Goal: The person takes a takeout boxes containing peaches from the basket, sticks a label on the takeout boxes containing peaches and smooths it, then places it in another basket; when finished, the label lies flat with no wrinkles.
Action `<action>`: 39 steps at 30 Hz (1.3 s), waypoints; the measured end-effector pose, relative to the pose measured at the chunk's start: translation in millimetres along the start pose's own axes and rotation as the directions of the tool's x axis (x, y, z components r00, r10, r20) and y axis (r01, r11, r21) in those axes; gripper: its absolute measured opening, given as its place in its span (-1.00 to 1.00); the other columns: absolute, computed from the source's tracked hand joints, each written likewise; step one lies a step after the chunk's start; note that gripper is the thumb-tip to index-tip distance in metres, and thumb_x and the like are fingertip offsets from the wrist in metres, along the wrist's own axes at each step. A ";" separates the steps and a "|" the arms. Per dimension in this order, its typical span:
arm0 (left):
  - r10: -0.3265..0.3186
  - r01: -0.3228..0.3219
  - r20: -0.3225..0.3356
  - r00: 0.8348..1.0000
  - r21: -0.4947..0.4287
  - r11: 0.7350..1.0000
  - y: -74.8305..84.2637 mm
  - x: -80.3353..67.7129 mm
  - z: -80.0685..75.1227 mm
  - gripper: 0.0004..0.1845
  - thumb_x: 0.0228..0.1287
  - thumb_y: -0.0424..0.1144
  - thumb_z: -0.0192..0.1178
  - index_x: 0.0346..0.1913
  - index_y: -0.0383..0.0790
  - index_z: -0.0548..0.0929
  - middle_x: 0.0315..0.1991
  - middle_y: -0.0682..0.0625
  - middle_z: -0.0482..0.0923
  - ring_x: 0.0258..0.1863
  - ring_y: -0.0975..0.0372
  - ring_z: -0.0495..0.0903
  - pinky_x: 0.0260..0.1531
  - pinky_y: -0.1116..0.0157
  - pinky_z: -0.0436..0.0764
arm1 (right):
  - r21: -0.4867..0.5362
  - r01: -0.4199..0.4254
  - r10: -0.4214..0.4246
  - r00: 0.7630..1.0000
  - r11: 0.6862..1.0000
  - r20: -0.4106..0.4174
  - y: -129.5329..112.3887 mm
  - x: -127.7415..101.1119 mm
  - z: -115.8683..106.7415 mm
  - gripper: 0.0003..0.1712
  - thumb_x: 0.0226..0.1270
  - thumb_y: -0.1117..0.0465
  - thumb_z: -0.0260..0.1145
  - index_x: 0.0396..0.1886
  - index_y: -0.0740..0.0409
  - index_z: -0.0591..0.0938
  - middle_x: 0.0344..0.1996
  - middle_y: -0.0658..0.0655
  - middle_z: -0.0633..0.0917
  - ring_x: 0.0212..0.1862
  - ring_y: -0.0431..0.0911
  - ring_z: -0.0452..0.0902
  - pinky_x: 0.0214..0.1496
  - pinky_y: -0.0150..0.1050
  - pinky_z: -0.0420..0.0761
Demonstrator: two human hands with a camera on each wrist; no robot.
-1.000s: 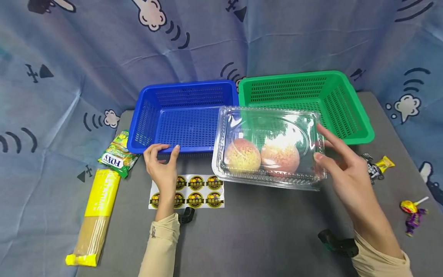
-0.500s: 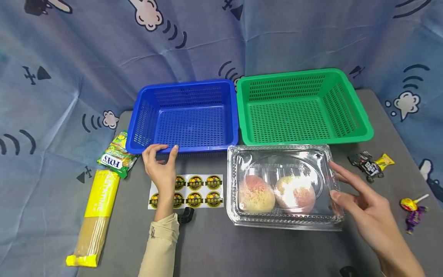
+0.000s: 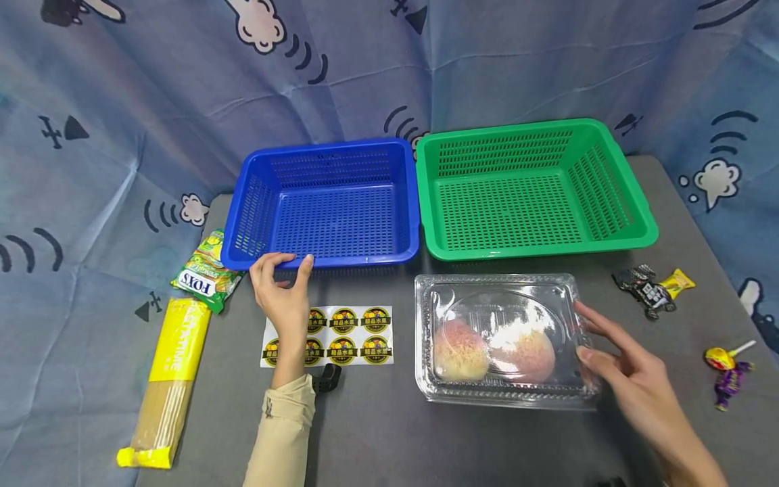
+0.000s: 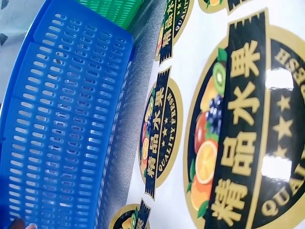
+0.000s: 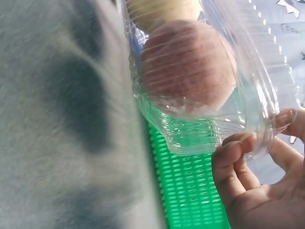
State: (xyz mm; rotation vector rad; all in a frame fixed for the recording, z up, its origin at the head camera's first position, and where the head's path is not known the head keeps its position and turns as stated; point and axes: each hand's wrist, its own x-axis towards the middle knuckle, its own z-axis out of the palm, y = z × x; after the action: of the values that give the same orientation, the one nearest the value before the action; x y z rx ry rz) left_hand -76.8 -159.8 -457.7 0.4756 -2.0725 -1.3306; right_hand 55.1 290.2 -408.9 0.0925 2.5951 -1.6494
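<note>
Status: the clear clamshell box (image 3: pixel 505 340) sits flat on the grey table (image 3: pixel 395 433), lid closed, with two peaches (image 3: pixel 493 352) inside. It lies just in front of the green basket (image 3: pixel 535 189), apart from that basket's near rim. Judged from this layout, the box is set down outside both baskets, and no sticker appears on its lid, so any labelling or sorting is not yet done.

Right hand (image 3: pixel 633 385): at the right end of the box, fingers (image 5: pixel 233 157) loosely extended and touching its edge; the right wrist view shows fingertips against the clear rim, not curled round it.

Left hand (image 3: pixel 282 294): left of the box, resting over the left part of the sticker sheet (image 3: pixel 341 336), fingers bent with tips on the near rim of the blue basket (image 3: pixel 322 203). It grips nothing that I can confirm.

Surroundings, near to far from the box: the sticker sheet is just to its left; a lollipop (image 3: pixel 724 362) and wrapped sweets (image 3: pixel 654 287) lie to its right, well apart. Further left are a spaghetti packet (image 3: pixel 167 379) and a FOXS candy bag (image 3: pixel 203 270). Behind the box both baskets stand side by side, nothing visible in them. A patterned blue cloth (image 3: pixel 122 101) backs the scene.

Obstructions: nothing lies between box and either basket.
</note>
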 end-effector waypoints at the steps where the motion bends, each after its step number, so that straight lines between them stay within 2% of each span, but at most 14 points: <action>1: -0.001 0.001 0.000 1.000 0.000 1.000 -0.1 0.0 0.0 -0.60 0.20 -0.13 0.60 -0.12 -0.41 0.74 0.13 -0.22 0.57 0.22 0.10 0.53 -0.11 0.13 0.50 | 0.012 0.000 0.000 1.000 1.000 0.004 2.5 1.1 0.7 -0.27 0.58 0.43 0.23 0.65 0.02 0.35 0.20 -0.22 0.57 -0.51 -0.24 0.61 -0.37 -0.34 0.55; 12: -0.013 0.013 0.007 1.000 0.011 1.000 -0.6 0.6 0.0 -0.60 0.21 -0.12 0.60 -0.12 -0.39 0.75 0.13 -0.19 0.57 0.23 0.12 0.53 -0.12 0.26 0.47 | 0.018 0.056 -0.056 0.997 0.998 0.043 23.2 9.9 8.1 -0.27 0.57 0.46 0.21 0.65 0.06 0.34 0.17 -0.12 0.50 -0.54 -0.23 0.55 -0.40 -0.28 0.49; 15: -0.013 0.013 0.003 1.000 0.005 1.000 -0.3 1.2 0.0 -0.59 0.21 -0.12 0.59 -0.12 -0.40 0.74 0.13 -0.19 0.57 0.23 0.13 0.53 -0.11 0.23 0.48 | 0.030 0.067 -0.068 0.997 0.997 0.046 25.5 11.3 9.1 -0.28 0.57 0.47 0.20 0.65 0.08 0.34 0.16 -0.13 0.51 -0.53 -0.23 0.55 -0.43 -0.24 0.45; 18: -0.012 0.012 0.004 1.000 0.003 1.000 -0.4 1.4 -0.1 -0.59 0.21 -0.11 0.59 -0.12 -0.40 0.74 0.13 -0.19 0.57 0.23 0.13 0.53 -0.10 0.22 0.48 | 0.000 0.066 -0.066 0.997 0.998 0.039 26.6 12.0 9.4 -0.28 0.57 0.45 0.22 0.64 0.05 0.36 0.17 -0.18 0.52 -0.53 -0.25 0.56 -0.43 -0.22 0.44; 24: -0.007 0.007 0.005 1.000 0.007 1.000 -2.5 1.6 0.7 -0.58 0.21 -0.09 0.59 -0.12 -0.39 0.74 0.14 -0.18 0.57 0.23 0.13 0.53 -0.11 0.30 0.45 | -0.015 0.071 -0.071 0.997 0.997 0.039 28.2 12.9 9.1 -0.30 0.56 0.44 0.24 0.63 0.06 0.38 0.15 -0.18 0.53 -0.53 -0.24 0.57 -0.48 -0.18 0.43; 29: 0.001 -0.001 0.018 1.000 -0.010 1.000 -2.4 0.4 1.0 -0.60 0.23 -0.10 0.58 -0.11 -0.37 0.74 0.17 -0.19 0.56 0.24 0.11 0.52 -0.06 0.12 0.51 | -0.032 0.085 -0.083 0.996 0.996 0.039 29.7 13.3 8.2 -0.28 0.54 0.45 0.27 0.62 0.07 0.38 0.14 -0.22 0.55 -0.50 -0.25 0.59 -0.47 -0.24 0.47; 33: 0.004 -0.003 0.052 0.999 -0.034 0.999 -4.1 -1.2 -1.0 -0.65 0.30 -0.15 0.52 -0.06 -0.36 0.72 0.24 -0.21 0.51 0.29 0.10 0.49 0.05 -0.05 0.50 | -0.097 0.068 -0.065 0.997 0.993 0.028 31.0 13.2 6.9 -0.28 0.55 0.38 0.30 0.63 -0.02 0.39 0.13 -0.32 0.53 -0.44 -0.30 0.60 -0.42 -0.32 0.47; 39: 0.002 0.003 0.118 0.993 -0.038 0.999 -5.4 -3.2 -7.5 -0.69 0.37 -0.22 0.44 0.03 -0.36 0.71 0.35 -0.24 0.45 0.40 0.09 0.42 0.15 -0.03 0.44 | -0.222 0.063 -0.067 0.998 0.973 -0.010 31.9 15.8 5.2 -0.26 0.52 0.28 0.38 0.62 -0.13 0.42 0.09 -0.54 0.51 -0.26 -0.41 0.61 -0.29 -0.49 0.50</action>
State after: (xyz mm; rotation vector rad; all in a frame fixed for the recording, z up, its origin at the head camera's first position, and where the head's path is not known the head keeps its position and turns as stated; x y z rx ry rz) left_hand -69.6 -165.3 -461.3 0.3892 -2.1383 -1.4268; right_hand 42.2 299.2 -441.2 0.0104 2.8034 -1.3699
